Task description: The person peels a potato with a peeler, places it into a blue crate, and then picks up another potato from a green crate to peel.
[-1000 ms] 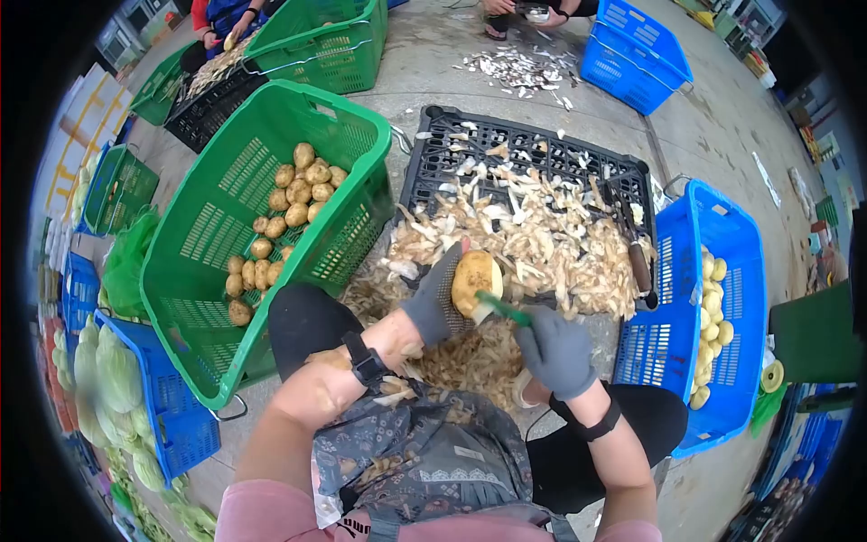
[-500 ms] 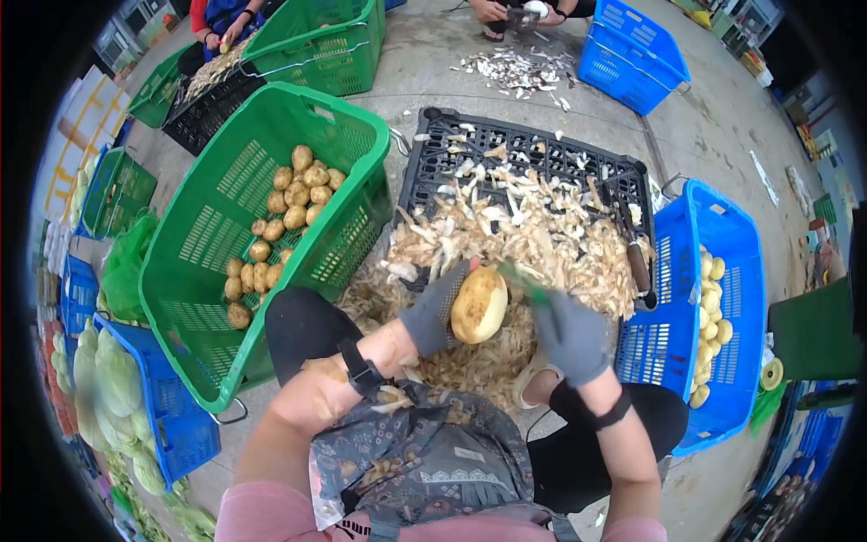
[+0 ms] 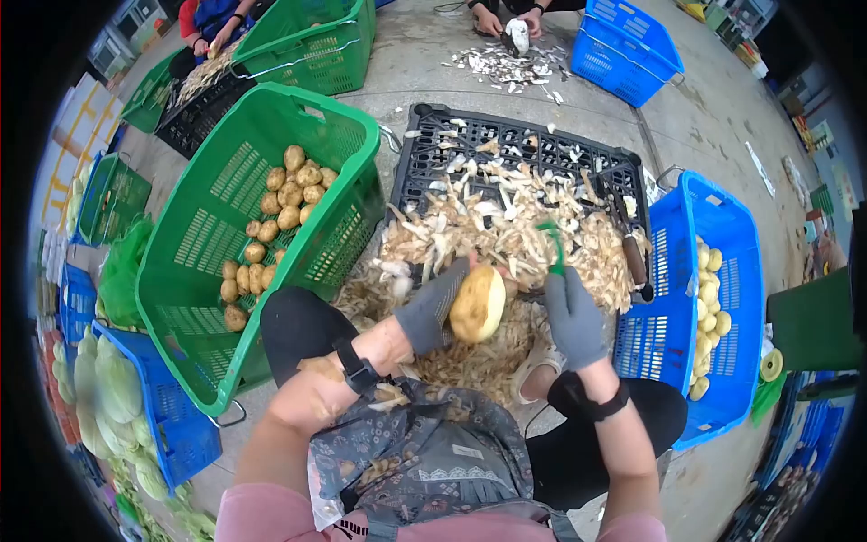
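Observation:
My left hand (image 3: 431,312), in a grey glove, is closed around a large potato (image 3: 477,305). Pale peeled flesh shows on the potato's right side, brown skin on its left. In my gloved right hand (image 3: 574,318) is a green peeler (image 3: 554,248), its head pointing up and away, apart from the potato. Under both hands lies a heap of potato peelings (image 3: 506,226), spread over an upturned black crate (image 3: 533,144) and down to the ground between my legs. A knife with a brown handle (image 3: 635,260) rests on the crate's right side.
Unpeeled potatoes (image 3: 291,194) lie in a green crate (image 3: 203,262) at my left. To my right, a blue crate (image 3: 751,271) holds peeled ones (image 3: 707,312). Cabbages (image 3: 108,388) fill a blue crate at far left. Two other people work beyond, near white peelings (image 3: 506,68).
My right hand and the peeler have moved right, off the potato. The potato stays in my left hand at nearly the same place. The far person's white vegetable is now held upright.

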A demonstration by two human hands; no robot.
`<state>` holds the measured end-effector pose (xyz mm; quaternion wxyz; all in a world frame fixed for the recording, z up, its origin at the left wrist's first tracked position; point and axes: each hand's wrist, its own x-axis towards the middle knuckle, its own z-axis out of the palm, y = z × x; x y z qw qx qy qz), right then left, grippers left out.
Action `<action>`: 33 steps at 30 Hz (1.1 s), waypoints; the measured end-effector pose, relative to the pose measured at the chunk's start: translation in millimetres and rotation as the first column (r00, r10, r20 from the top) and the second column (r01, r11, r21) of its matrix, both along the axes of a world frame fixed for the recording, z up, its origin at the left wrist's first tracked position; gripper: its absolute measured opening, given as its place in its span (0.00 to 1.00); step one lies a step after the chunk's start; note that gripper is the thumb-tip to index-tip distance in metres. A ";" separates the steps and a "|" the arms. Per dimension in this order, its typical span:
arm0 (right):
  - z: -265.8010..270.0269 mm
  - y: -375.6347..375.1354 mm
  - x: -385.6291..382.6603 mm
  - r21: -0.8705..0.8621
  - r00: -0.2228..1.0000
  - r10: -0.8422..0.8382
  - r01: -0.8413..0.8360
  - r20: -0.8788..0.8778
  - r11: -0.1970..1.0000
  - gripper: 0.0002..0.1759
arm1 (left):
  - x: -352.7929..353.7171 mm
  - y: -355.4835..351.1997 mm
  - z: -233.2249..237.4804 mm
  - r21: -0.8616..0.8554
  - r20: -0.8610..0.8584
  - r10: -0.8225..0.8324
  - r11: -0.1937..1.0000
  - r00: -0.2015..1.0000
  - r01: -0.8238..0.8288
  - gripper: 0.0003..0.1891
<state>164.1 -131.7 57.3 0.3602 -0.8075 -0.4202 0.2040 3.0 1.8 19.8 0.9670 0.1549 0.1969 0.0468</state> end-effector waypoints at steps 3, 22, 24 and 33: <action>-39.6 -11.8 -20.0 0.275 0.958 0.114 -0.039 -0.263 0.961 0.15 | 5.9 -3.8 7.7 0.092 -0.112 0.225 0.972 0.968 -0.216 0.31; 4.0 4.2 -19.2 0.304 0.836 0.067 0.122 -0.544 0.945 0.12 | -3.0 -7.4 25.5 0.198 -0.112 -0.063 0.977 0.992 0.084 0.29; 7.7 -6.6 -9.7 0.222 0.978 0.109 -0.068 -0.176 0.973 0.12 | -4.2 -1.8 23.5 0.276 -0.065 0.071 0.960 0.995 -0.051 0.30; 16.8 -0.3 0.2 0.023 0.920 0.066 -0.081 0.386 0.996 0.07 | -7.5 -1.3 20.0 0.337 -0.004 0.124 0.934 0.992 -0.115 0.30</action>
